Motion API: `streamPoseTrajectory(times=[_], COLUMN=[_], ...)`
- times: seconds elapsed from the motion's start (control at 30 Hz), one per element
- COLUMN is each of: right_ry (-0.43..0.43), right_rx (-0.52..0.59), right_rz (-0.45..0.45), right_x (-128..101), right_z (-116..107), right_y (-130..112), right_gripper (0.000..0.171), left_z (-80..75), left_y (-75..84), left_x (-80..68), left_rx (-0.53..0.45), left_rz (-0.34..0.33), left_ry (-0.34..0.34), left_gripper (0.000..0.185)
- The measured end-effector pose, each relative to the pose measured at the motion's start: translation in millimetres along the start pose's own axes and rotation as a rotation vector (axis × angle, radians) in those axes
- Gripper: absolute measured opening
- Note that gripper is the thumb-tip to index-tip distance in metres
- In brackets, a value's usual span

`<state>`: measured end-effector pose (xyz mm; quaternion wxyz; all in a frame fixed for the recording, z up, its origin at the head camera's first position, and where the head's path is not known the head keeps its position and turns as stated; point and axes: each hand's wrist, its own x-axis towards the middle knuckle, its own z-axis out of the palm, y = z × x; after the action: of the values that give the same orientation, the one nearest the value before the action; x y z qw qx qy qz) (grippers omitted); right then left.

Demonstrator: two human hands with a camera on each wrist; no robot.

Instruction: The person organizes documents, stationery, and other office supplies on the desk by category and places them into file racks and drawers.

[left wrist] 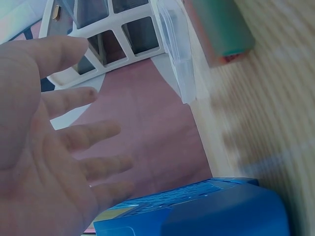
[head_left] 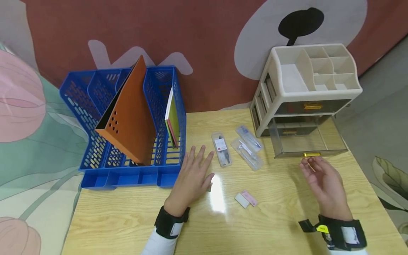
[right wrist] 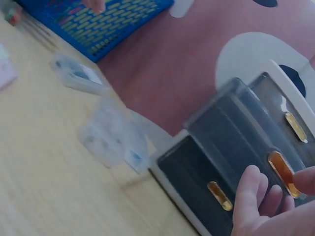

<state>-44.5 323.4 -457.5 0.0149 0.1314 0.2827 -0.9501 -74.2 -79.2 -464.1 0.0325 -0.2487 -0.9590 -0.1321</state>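
Note:
My right hand (head_left: pixel 326 187) is at the gold drawer handle (right wrist: pixel 283 172) of a clear drawer (head_left: pixel 306 141), which stands pulled out from the white desktop organizer (head_left: pixel 318 90). Thumb and curled fingers appear to pinch that handle; the exact contact is partly hidden. My left hand (head_left: pixel 191 180) is spread with straight fingers over the table, beside the blue file rack (head_left: pixel 130 173), and holds nothing. Close to its thumb is a small green-and-red block (left wrist: pixel 221 29), mostly hidden by the hand in the head view.
Between the hands lie several clear plastic cases, including a labelled case (head_left: pixel 221 148) and a case with a white tool (head_left: pixel 247 154). Nearer me are a white piece (head_left: pixel 242 200) and a pink piece (head_left: pixel 249 197). An orange folder (head_left: pixel 134 120) and thin booklets (head_left: pixel 172 118) stand in the rack.

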Motion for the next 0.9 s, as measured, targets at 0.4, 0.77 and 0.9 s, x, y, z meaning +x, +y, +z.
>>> streamPoseTrajectory(times=[0.4, 0.77, 0.9], right_ry=[-0.185, -0.38, -0.469], right_rx=[-0.574, -1.466, -1.619], right_rz=[-0.041, -0.204, -0.241], right_x=[-8, -15, -18], right_z=[13, 29, 30], right_y=[44, 77, 91], right_gripper=[0.021, 0.032, 0.038], left_z=[-3.1, -4.5, -5.2], left_y=[-0.8, 3.2, 6.5], left_x=[-0.2, -0.4, -0.5], left_rx=[-0.008, -0.021, -0.027], left_rz=[-0.002, 0.015, 0.013], left_ry=[-0.034, -0.036, -0.051], left_gripper=[0.057, 0.054, 0.055])
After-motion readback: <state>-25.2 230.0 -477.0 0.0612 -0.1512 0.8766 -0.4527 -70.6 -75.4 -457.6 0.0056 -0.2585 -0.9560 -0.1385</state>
